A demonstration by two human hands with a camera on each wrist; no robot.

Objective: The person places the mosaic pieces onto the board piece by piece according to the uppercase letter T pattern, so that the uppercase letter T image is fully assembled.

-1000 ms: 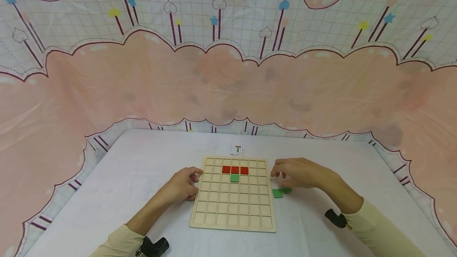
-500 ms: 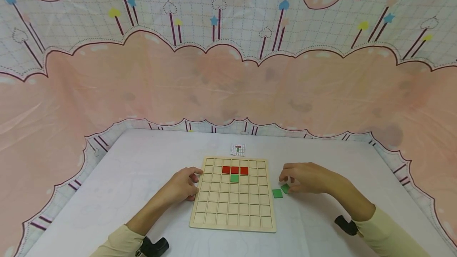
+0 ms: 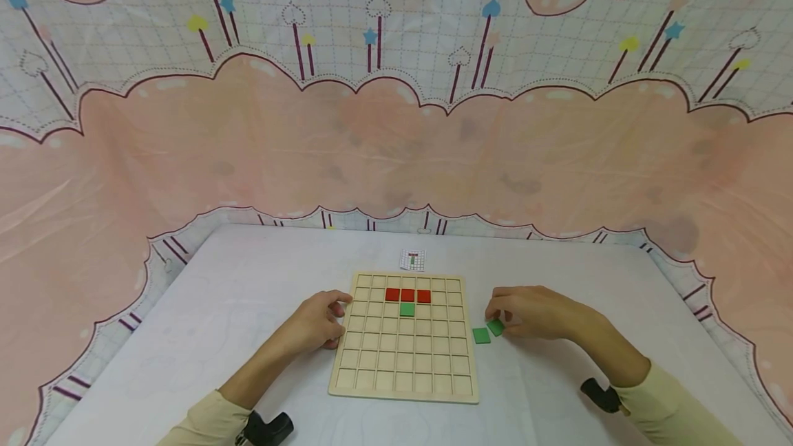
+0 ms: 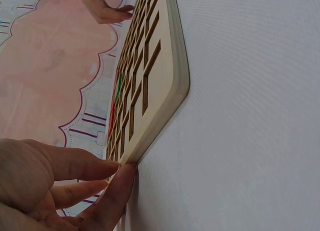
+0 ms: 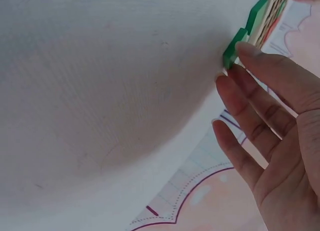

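A wooden grid board (image 3: 378, 380) lies on the table, with three red tiles (image 3: 407, 295) in a row and one green tile (image 3: 407, 309) below the middle one. My left hand (image 3: 316, 320) holds the board's left edge, thumb and fingertips against the rim, as the left wrist view also shows. To the right of the board, my right hand (image 3: 535, 312) pinches a tilted loose green tile (image 5: 235, 48) between thumb and fingertips, while its other fingers (image 5: 232, 141) spread apart. Another green tile (image 3: 481, 336) lies flat beside it, close to the board's right edge.
A small printed card (image 3: 413, 260) with a red and green T on a grid lies just beyond the board. The white table (image 3: 248, 260) ends at a patterned cloth backdrop (image 3: 396, 150). Black wrist cameras (image 3: 599, 395) sit at both cuffs.
My right hand has drawn back from the board's right edge towards the right and nearer me, and its fingertips are now on the loose green tile. My left hand and the board stay put.
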